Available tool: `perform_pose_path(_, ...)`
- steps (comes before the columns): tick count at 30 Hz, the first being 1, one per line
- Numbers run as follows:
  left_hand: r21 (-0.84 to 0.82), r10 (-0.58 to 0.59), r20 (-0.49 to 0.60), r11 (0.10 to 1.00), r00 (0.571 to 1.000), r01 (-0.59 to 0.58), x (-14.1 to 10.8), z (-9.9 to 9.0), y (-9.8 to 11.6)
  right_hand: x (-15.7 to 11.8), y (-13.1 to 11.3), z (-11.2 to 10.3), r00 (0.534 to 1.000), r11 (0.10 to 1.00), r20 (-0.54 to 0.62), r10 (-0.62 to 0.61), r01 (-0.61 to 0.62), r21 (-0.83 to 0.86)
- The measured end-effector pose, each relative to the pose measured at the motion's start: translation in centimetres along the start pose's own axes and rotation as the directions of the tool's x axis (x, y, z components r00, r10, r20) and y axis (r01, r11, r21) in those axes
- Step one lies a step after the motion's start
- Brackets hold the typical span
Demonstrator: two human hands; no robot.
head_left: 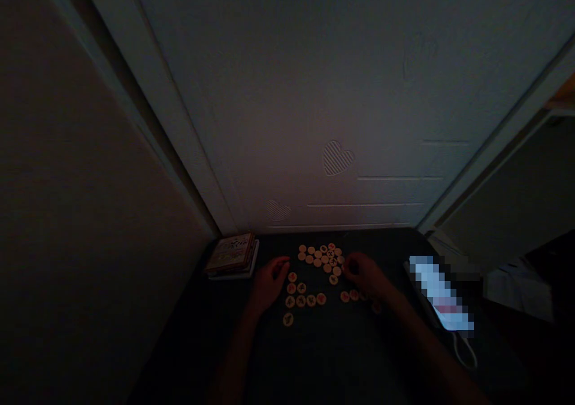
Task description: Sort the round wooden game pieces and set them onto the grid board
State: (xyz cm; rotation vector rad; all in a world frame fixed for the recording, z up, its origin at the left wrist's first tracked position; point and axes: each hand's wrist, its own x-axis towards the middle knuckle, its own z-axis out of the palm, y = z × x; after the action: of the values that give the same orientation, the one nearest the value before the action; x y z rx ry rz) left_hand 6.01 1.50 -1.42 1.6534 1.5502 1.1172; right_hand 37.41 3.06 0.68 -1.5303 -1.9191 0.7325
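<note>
Round wooden Chinese chess pieces lie on a dark table, some marked in red, some in black, others showing blank faces. A loose cluster (318, 262) of them sits between my two hands. My left hand (269, 284) is at its left, thumb and fingers drawn together just above a red-marked piece (292, 277). At the cluster's right edge, my right hand (365, 274) has its thumb and forefinger curled together in a pinch beside the pieces. Dim light hides what either hand holds. Nearer me, more pieces form short rows (311, 301); my right forearm partly covers the right-hand row (354, 295).
A stack of booklets (231, 255) lies at the table's back left corner. On the right is a lit phone (440, 294), its screen blurred out, with a white loop (465, 352) hanging from it. A pale panel with embossed hearts (336, 158) rises behind the table.
</note>
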Motion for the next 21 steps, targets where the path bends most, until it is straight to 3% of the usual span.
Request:
perform_pose_path(4, 0.003, 0.008, 0.0, 1.0, 1.0, -0.008, 0.0, 0.0, -0.2, -0.2, 1.0, -0.8, 0.999, 0.998, -0.022, 0.046, -0.045, 0.04)
perform_pose_path(11, 0.027, 0.048, 0.02, 0.998, 0.999, -0.048, 0.0, 0.0, -0.6, -2.5, 3.3, -4.2, 0.989, 0.98, -0.045, 0.142, -0.134, 0.149)
perform_pose_path(16, 0.059, 0.071, 0.028, 0.996, 0.997, -0.072, 0.1, 0.1, -0.9, -4.5, 4.5, -4.1, 0.976, 0.946, -0.022, 0.215, -0.202, 0.255)
perform_pose_path(21, 0.092, 0.087, 0.04, 0.992, 0.995, -0.091, 0.1, 0.1, -1.0, -4.9, 5.3, -3.5, 0.985, 0.946, -0.01, 0.174, -0.165, 0.279)
